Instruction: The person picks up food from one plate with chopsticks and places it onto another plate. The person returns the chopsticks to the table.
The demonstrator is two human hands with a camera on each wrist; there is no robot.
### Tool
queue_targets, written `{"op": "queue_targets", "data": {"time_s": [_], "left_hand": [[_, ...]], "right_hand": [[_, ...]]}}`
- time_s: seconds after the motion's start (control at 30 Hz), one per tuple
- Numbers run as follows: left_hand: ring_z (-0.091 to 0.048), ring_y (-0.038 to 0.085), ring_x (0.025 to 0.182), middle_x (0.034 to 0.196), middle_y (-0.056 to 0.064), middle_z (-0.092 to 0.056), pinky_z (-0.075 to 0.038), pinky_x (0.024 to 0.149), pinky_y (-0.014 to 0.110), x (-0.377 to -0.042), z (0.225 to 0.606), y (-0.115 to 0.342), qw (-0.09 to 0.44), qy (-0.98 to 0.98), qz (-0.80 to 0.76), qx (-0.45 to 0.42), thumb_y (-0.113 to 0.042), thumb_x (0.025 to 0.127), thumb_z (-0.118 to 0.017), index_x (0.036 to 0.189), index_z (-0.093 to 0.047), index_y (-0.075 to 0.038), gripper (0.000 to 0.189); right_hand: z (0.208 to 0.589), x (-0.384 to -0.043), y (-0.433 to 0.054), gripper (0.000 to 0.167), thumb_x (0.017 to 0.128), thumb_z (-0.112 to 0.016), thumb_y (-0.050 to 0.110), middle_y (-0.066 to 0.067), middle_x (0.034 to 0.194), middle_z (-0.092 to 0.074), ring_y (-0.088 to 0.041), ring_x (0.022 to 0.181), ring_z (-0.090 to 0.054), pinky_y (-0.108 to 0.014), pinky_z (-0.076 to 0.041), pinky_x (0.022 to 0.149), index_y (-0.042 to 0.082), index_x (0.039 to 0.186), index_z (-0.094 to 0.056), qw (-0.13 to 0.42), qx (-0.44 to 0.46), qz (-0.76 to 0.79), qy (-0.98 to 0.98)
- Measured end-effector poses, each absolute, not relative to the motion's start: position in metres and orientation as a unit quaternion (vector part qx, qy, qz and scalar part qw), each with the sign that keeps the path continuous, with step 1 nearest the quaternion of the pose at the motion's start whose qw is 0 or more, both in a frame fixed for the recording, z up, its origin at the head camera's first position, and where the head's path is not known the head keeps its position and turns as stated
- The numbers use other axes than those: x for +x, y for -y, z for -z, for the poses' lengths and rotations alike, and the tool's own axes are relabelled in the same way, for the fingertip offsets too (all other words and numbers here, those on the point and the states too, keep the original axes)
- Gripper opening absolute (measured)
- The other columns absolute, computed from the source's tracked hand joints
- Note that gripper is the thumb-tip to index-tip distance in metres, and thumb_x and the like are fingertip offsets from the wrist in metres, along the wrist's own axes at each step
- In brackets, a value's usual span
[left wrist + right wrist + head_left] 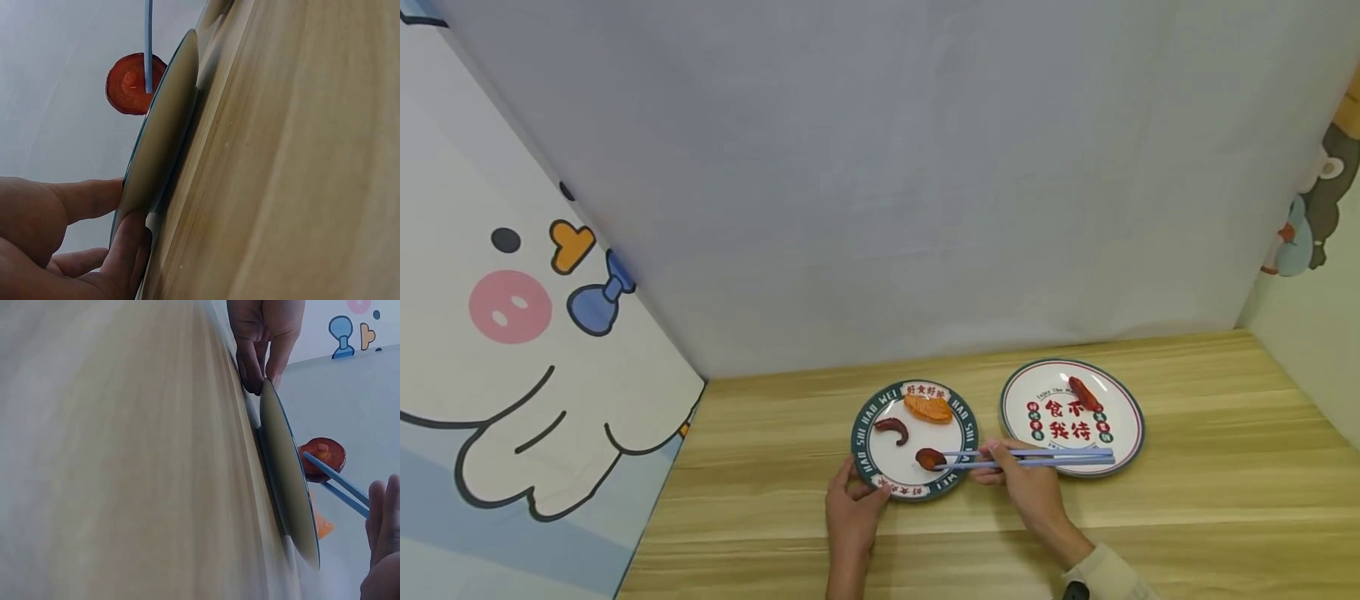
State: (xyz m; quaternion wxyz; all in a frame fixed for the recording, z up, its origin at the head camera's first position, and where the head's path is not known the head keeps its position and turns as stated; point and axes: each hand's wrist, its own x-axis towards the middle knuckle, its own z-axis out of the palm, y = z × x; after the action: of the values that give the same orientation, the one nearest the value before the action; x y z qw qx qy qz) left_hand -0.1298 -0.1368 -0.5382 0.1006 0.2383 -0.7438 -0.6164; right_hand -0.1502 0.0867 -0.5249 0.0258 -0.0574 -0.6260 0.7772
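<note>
My left hand (853, 515) pinches the near-left rim of a small round plate (967, 421) with a dark green lettered border, thumb over the edge and fingers beneath. In my right hand (1030, 493) is a pair of light blue chopsticks (1063, 458). Their tips pinch a round reddish-brown food piece (929, 459), which the right wrist view shows standing above the plate's rim, with a small knob on its face (322, 456). An orange ridged slice (928, 409) and a dark red curled piece (892, 429) also lie on this plate.
To the right, a larger oval plate (1022, 392) with red characters bears an elongated red piece (1084, 394); the chopsticks' rear ends overlap it from above. A grey-white backdrop (925, 208) rises behind the wooden table (752, 467). Cartoon-printed panels (550, 417) flank both sides.
</note>
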Motion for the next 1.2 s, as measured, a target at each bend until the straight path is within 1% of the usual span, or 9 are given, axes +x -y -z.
{"op": "queue_targets", "data": {"time_s": [0.17,0.37,0.5,0.63,0.9,1.0,1.1,1.2], "left_hand": [[-0.066,0.028,0.099,0.128,0.024,-0.054,-0.056,0.069,0.025,-0.130,0.539,0.137,0.098,0.745,0.614,0.242,0.014,0.079,-0.080,0.152,-0.047,0.011,0.079],[-0.065,0.028,0.098,0.127,0.023,-0.054,-0.055,0.068,0.023,-0.130,0.540,0.136,0.097,0.744,0.614,0.245,0.013,0.080,-0.080,0.152,-0.047,0.011,0.079],[-0.065,0.028,0.100,0.129,0.023,-0.054,-0.056,0.070,0.025,-0.131,0.539,0.136,0.092,0.745,0.611,0.250,0.012,0.081,-0.080,0.153,-0.046,0.009,0.079],[-0.065,0.028,0.101,0.130,0.023,-0.054,-0.058,0.072,0.027,-0.132,0.539,0.136,0.089,0.747,0.608,0.252,0.012,0.082,-0.080,0.153,-0.046,0.009,0.079],[-0.066,0.028,0.101,0.129,0.023,-0.054,-0.058,0.073,0.027,-0.132,0.540,0.136,0.092,0.748,0.608,0.248,0.012,0.081,-0.080,0.153,-0.046,0.010,0.079],[-0.066,0.028,0.100,0.129,0.023,-0.054,-0.058,0.071,0.025,-0.132,0.540,0.136,0.095,0.746,0.611,0.246,0.013,0.081,-0.079,0.152,-0.046,0.010,0.079],[-0.066,0.028,0.100,0.129,0.024,-0.054,-0.058,0.070,0.024,-0.131,0.540,0.135,0.098,0.745,0.613,0.244,0.014,0.080,-0.079,0.152,-0.046,0.011,0.080],[-0.065,0.028,0.100,0.129,0.024,-0.053,-0.058,0.070,0.024,-0.131,0.539,0.135,0.098,0.744,0.614,0.245,0.014,0.080,-0.079,0.152,-0.045,0.011,0.080]], "right_hand": [[0.525,-0.150,-0.089,0.026,0.105,-0.055,-0.005,-0.030,0.102,-0.074,-0.024,0.073,-0.079,-0.034,-0.065,0.071,-0.027,0.118,-0.061,0.032,-0.058,-0.776,0.628],[0.523,-0.151,-0.094,0.027,0.106,-0.054,-0.004,-0.029,0.102,-0.075,-0.020,0.072,-0.078,-0.033,-0.065,0.072,-0.027,0.119,-0.060,0.038,-0.058,-0.773,0.630],[0.521,-0.151,-0.098,0.029,0.107,-0.054,-0.002,-0.030,0.104,-0.074,-0.017,0.071,-0.077,-0.033,-0.065,0.072,-0.027,0.120,-0.059,0.039,-0.062,-0.769,0.635],[0.520,-0.152,-0.101,0.028,0.106,-0.053,-0.003,-0.029,0.103,-0.074,-0.018,0.070,-0.077,-0.033,-0.065,0.072,-0.027,0.121,-0.059,0.040,-0.071,-0.771,0.631],[0.517,-0.153,-0.105,0.026,0.107,-0.054,-0.002,-0.020,0.095,-0.076,-0.018,0.069,-0.077,-0.032,-0.065,0.071,-0.025,0.114,-0.063,0.054,-0.069,-0.776,0.624],[0.515,-0.153,-0.107,0.026,0.107,-0.055,-0.001,-0.017,0.094,-0.076,-0.018,0.068,-0.077,-0.031,-0.065,0.070,-0.024,0.113,-0.064,0.055,-0.067,-0.779,0.622],[0.514,-0.153,-0.110,0.025,0.107,-0.055,-0.001,-0.011,0.091,-0.077,-0.017,0.068,-0.077,-0.032,-0.065,0.070,-0.023,0.113,-0.065,0.056,-0.067,-0.785,0.614],[0.513,-0.154,-0.112,0.025,0.107,-0.055,0.000,-0.009,0.090,-0.078,-0.016,0.068,-0.077,-0.031,-0.065,0.070,-0.022,0.113,-0.065,0.056,-0.071,-0.785,0.613]]}}
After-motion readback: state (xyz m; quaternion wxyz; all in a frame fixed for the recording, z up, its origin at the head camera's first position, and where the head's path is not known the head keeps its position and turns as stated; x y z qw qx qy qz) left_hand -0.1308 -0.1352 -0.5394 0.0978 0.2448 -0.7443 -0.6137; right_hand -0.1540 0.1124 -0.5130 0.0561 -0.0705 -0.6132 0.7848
